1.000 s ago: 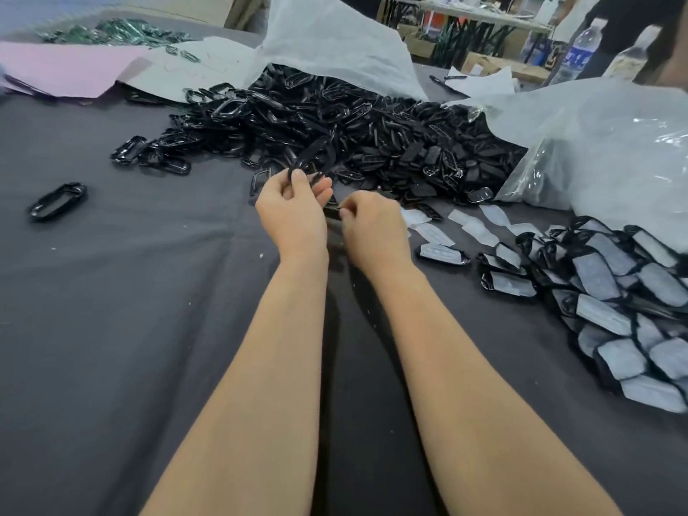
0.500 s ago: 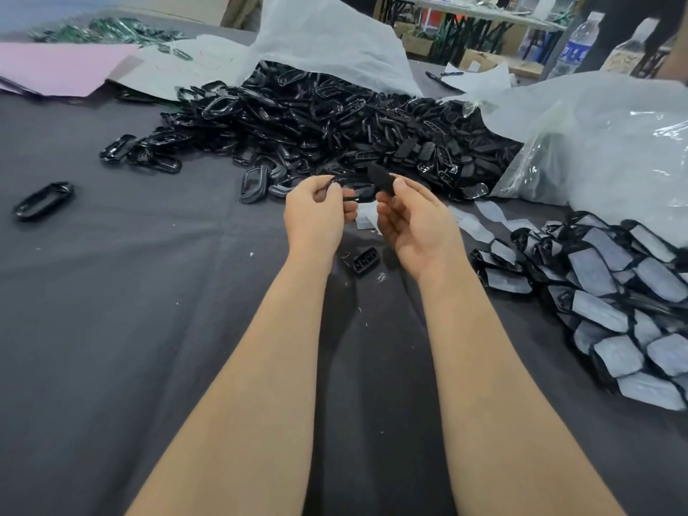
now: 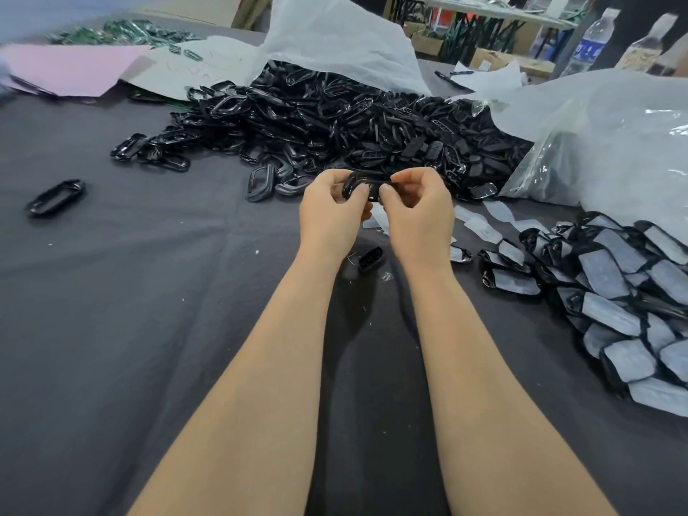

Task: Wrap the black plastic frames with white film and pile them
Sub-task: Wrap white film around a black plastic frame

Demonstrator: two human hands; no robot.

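Observation:
Both hands hold one black plastic frame (image 3: 363, 184) above the grey table (image 3: 149, 310). My left hand (image 3: 333, 214) grips its left end; my right hand (image 3: 419, 208) pinches its right end with thumb and fingers. Behind them lies a large heap of bare black frames (image 3: 335, 124). At the right sits a pile of frames wrapped in white film (image 3: 614, 292). Loose white film pieces (image 3: 484, 221) lie just right of my right hand. A small black part (image 3: 371, 259) rests on the cloth between my wrists.
A single black frame (image 3: 56, 198) lies alone at the left. White bags (image 3: 603, 143) flank the heap at back and right. Pink paper (image 3: 70, 67) sits at the far left. Water bottles (image 3: 590, 42) stand at the back right.
My hands drew back from the heap with a black frame. Half a second ago they were apart, each with a piece; now they have closed together on the one frame.

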